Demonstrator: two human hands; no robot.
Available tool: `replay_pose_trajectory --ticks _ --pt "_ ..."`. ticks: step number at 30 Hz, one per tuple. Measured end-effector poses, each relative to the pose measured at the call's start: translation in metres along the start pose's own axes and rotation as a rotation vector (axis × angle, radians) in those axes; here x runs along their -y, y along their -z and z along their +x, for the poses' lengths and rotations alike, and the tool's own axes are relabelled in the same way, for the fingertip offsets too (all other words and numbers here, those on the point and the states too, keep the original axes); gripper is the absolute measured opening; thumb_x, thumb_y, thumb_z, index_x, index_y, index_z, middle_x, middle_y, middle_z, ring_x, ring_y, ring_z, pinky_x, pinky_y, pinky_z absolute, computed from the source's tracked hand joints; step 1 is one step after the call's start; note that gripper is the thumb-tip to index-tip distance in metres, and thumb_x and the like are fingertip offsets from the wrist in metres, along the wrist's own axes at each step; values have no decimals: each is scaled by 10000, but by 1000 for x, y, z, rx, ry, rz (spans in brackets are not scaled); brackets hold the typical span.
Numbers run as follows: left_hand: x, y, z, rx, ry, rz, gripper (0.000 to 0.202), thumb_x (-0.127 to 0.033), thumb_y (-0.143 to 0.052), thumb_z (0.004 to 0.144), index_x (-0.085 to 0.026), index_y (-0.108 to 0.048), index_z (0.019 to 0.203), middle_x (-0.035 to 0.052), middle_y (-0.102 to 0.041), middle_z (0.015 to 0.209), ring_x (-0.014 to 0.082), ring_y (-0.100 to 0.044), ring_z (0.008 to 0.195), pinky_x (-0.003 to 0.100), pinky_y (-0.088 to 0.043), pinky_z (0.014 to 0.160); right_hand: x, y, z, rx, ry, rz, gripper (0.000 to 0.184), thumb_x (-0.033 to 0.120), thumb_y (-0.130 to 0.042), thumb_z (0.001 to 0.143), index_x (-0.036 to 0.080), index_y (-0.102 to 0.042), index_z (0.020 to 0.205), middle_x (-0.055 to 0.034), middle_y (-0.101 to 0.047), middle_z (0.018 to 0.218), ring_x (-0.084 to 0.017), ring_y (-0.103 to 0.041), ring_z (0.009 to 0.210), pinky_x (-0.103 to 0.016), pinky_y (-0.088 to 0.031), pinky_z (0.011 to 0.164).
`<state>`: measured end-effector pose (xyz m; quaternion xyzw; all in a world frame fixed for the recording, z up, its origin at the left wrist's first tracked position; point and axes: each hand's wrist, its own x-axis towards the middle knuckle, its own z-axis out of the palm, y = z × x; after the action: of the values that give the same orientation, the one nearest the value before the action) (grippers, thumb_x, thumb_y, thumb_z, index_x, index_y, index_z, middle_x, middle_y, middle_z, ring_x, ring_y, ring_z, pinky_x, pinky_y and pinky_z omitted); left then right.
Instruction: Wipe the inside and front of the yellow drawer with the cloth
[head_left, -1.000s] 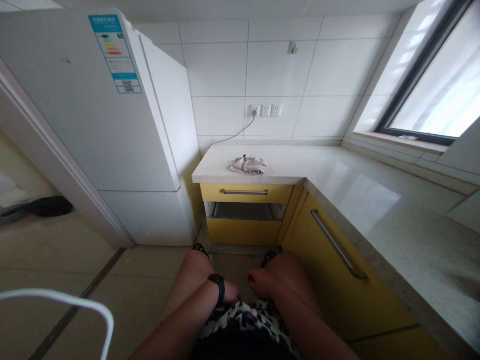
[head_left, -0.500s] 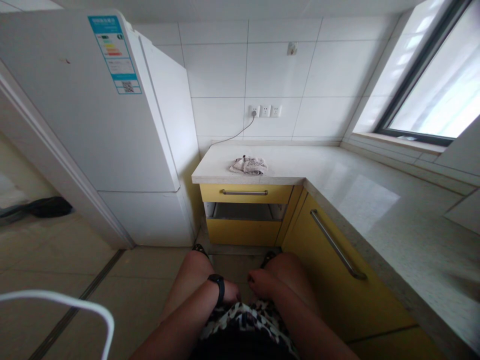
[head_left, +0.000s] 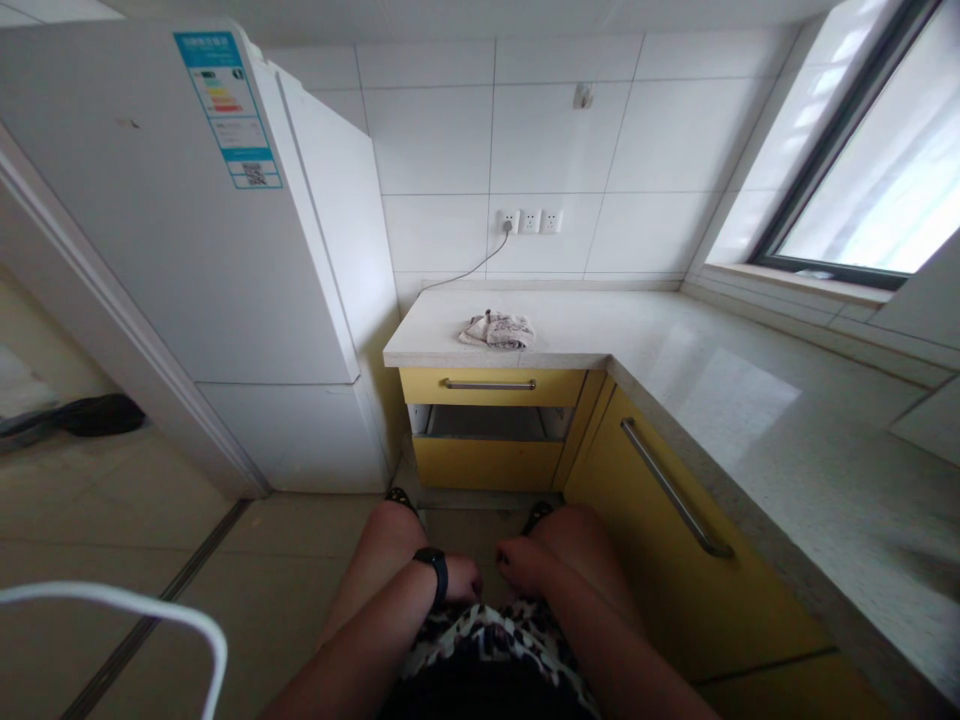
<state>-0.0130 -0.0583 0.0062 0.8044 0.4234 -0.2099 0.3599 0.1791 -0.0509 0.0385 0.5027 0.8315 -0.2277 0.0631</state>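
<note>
My left hand [head_left: 463, 578], below a black wristband [head_left: 433, 574], rests over my left thigh with its fingers curled in. My right hand [head_left: 520, 562] lies against the inside of my right thigh in a loose fist. Nothing shows in either hand, and a small gap parts them. Beyond my knees stands a yellow drawer unit: its top drawer [head_left: 491, 386] with a metal bar handle is closed. Under it is an opening with a grey drawer tray [head_left: 487, 425], above a lower yellow panel [head_left: 486, 465]. A folded patterned cloth [head_left: 497, 330] lies on the counter [head_left: 577, 315].
A white refrigerator [head_left: 300, 300] stands at my left. Along my right runs a yellow cabinet door [head_left: 652, 540] with a long handle under the counter. Wall sockets [head_left: 530, 222] hold a plugged cord. A white cable [head_left: 150, 604] curves at lower left; a window [head_left: 862, 180] is upper right.
The left hand's fingers have shifted slightly. The right hand, the cloth and the drawers stay where they were.
</note>
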Motion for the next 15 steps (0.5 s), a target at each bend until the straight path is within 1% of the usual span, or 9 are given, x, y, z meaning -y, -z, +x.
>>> replay_pose_trajectory --ticks 4,6,8,11,15 --pt "2 -2 -1 -25 34 -31 347 -396 -555 697 -260 -741 955 19 -719 879 171 -630 710 257 -451 595 0 0 0 4 4 -3 320 277 -483 794 209 -698 1021 -97 -705 1039 -249 -658 939 -302 -427 717" --pt "2 -3 -1 -46 49 -34 358 -414 -540 714 -258 -742 964 25 -717 868 175 -633 702 264 -457 599 -1 0 -1 5 3 -2 320 281 -485 799 213 -695 1030 -95 -704 1045 -244 -656 943 -300 -430 725" --pt "1 -3 -1 -64 60 -32 383 -469 -525 735 -252 -747 959 35 -716 854 186 -636 698 282 -469 611 -1 0 -1 6 -1 -3 323 284 -489 799 218 -691 1043 -95 -701 1056 -241 -654 945 -301 -432 730" --pt "-1 -1 -3 -70 61 -26 408 -519 -535 733 -254 -755 951 41 -721 858 195 -641 711 293 -480 626 0 1 -2 8 -6 -4 319 280 -494 795 223 -691 1039 -93 -701 1055 -238 -653 937 -301 -432 730" --pt "-3 1 -6 -58 57 -17 363 -453 -575 711 -264 -754 965 34 -728 867 182 -648 698 277 -489 621 0 1 -1 8 7 3 307 280 -487 796 221 -695 1015 -83 -707 1039 -231 -658 927 -291 -421 716"
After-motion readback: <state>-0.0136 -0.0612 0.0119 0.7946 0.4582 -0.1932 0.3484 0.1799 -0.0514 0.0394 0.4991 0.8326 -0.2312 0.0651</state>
